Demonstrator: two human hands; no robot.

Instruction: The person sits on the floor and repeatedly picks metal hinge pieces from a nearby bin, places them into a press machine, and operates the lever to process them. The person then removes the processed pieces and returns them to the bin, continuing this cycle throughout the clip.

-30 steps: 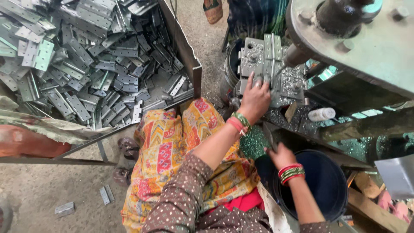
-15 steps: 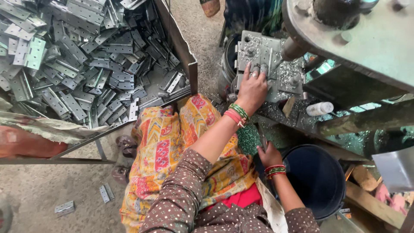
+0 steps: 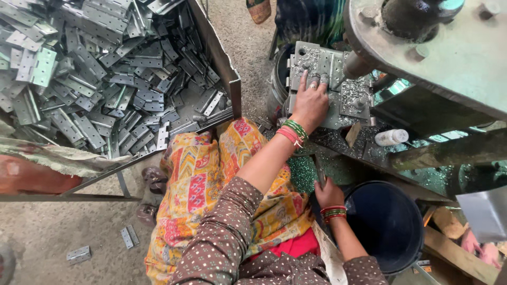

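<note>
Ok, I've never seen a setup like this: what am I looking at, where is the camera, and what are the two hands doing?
The one view comes from a camera on the person's head, looking down at their lap and arms. The left hand lies flat on a grey metal plate on the bed of a heavy machine, amid metal shavings. The right hand is closed around a thin dark handle or rod beside a dark bucket. At left, a metal tray holds a heap of grey hinges; a few loose ones lie on the floor.
</note>
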